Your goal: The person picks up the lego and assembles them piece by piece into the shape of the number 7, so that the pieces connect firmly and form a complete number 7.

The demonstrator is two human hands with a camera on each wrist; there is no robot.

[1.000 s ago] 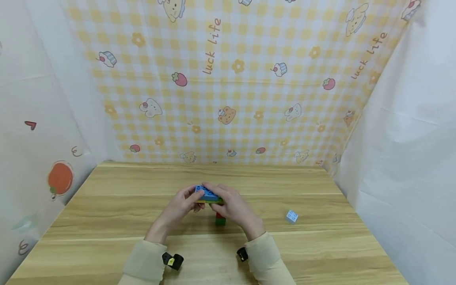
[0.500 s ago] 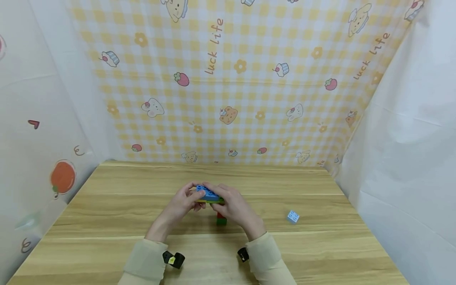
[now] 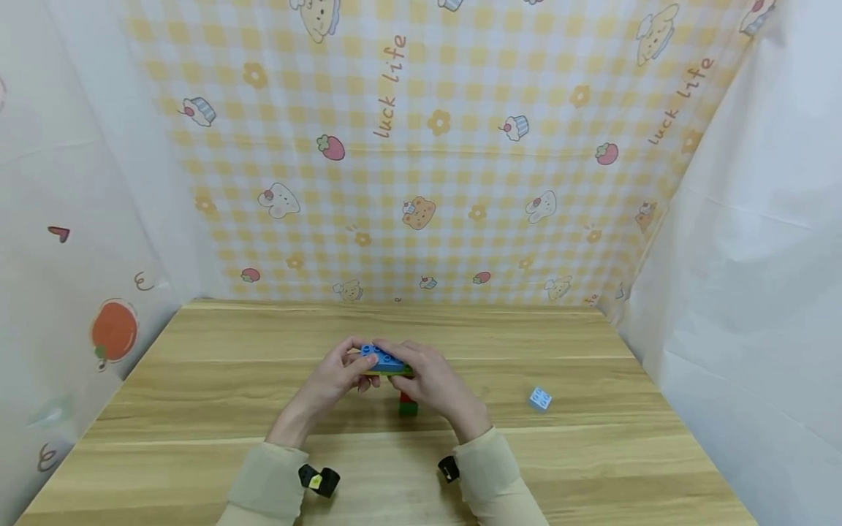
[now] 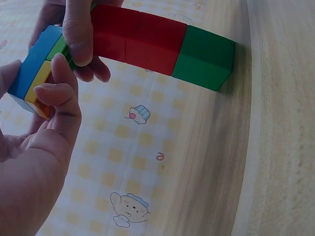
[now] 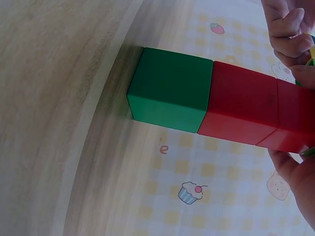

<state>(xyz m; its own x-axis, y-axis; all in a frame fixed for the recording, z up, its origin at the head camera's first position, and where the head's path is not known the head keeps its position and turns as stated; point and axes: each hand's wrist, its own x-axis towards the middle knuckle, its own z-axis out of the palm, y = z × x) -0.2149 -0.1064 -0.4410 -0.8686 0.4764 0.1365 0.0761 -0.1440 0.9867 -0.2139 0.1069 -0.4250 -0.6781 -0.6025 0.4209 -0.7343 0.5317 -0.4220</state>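
Centrally, above the table (image 3: 197,409), the left hand (image 3: 340,372) pinches a blue brick (image 3: 388,361) and the yellow brick (image 4: 42,88) beneath it between thumb and curled fingers. The right hand (image 3: 427,372) grips the opposite end, its thumb at a light-green piece (image 4: 58,51). Below, two red blocks (image 4: 147,39) stand upright on a dark-green block (image 4: 204,56). One light-blue brick (image 3: 540,399) rests well apart, to the right.

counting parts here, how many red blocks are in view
2. The lower red block sits directly on the green block; the upper red block sits on that one, partly covered by the right hand. More could be hidden behind the hands.
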